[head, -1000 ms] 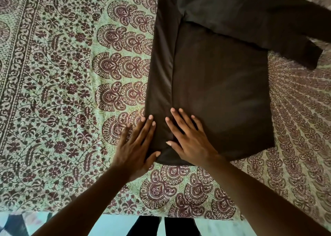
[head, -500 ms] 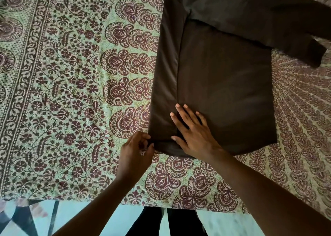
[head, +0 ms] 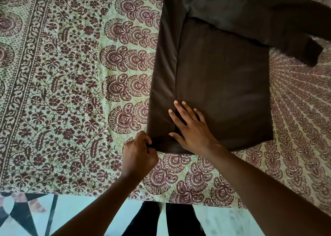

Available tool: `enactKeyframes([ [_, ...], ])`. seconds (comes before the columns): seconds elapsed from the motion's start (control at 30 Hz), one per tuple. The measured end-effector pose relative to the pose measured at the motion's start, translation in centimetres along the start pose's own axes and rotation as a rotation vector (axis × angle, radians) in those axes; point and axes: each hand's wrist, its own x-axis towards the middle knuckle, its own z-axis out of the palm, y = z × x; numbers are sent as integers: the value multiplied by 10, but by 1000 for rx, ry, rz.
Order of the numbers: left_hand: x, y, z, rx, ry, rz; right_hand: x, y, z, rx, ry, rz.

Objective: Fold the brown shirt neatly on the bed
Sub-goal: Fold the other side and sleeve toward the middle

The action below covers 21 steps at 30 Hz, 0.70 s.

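The brown shirt [head: 223, 85] lies flat on the bed, its left side folded inward as a long strip and one sleeve [head: 279, 29] stretched across to the right. My left hand [head: 138, 155] pinches the shirt's bottom-left hem corner with closed fingers. My right hand [head: 191, 128] rests flat, fingers spread, on the shirt's lower left part, just right of the fold line.
The bed is covered by a green and maroon patterned sheet [head: 62, 92]. Its near edge runs along the bottom, with patterned floor tiles [head: 26, 217] and my dark trouser legs [head: 166, 219] below it.
My left hand went from lying flat at the shirt's edge to pinching the bottom-left hem corner. My right hand stayed pressed on the shirt.
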Motion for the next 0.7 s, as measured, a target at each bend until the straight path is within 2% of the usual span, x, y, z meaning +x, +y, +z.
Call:
enactKeyframes([
  [0.1, 14, -6, -14, 61, 25, 189, 1, 1, -4, 35, 48, -5],
  [0.2, 57, -9, -15, 189, 112, 212, 18, 3, -12, 67, 220, 15],
  [0.27, 85, -9, -11, 343, 46, 202, 36, 4, -17, 82, 285, 58],
  [0.37, 105, -11, 0, 535, -123, 285, 53, -1, -14, 34, 218, 119],
  [0.47, 89, -25, 12, 674, -251, 305, 43, -10, 0, -15, 127, 128],
  [0.7, 19, -44, 16, 679, -258, 290, -9, -21, 20, 9, 97, 57],
])
